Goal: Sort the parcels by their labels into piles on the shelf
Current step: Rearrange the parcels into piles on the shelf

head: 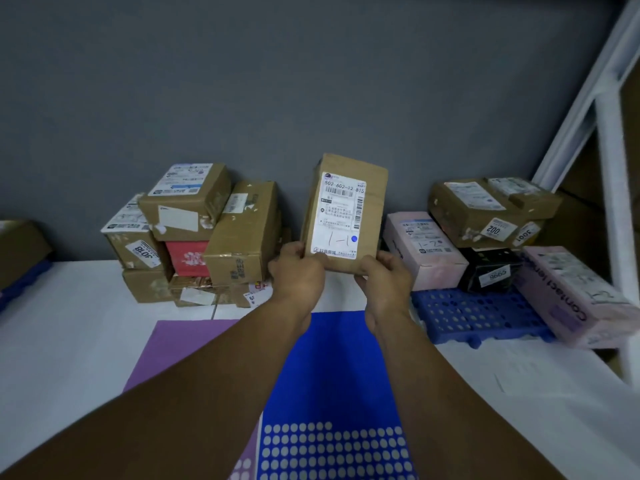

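I hold a brown cardboard parcel (346, 209) upright in front of me, its white label facing me with "1-1" handwritten beside a blue dot. My left hand (298, 271) grips its lower left corner and my right hand (384, 275) grips its lower right corner. A pile of brown parcels and one red parcel (197, 233) stands against the wall on the left. On the right is a second pile (485, 230) of pink, black and brown parcels; the pink ones carry "1-2".
The right pile sits on a blue perforated pallet (478, 317). A purple mat (180, 344) and a blue mat (332, 368) lie on the white floor below my arms. A white shelf frame (613, 168) rises at the right edge. A grey wall is behind.
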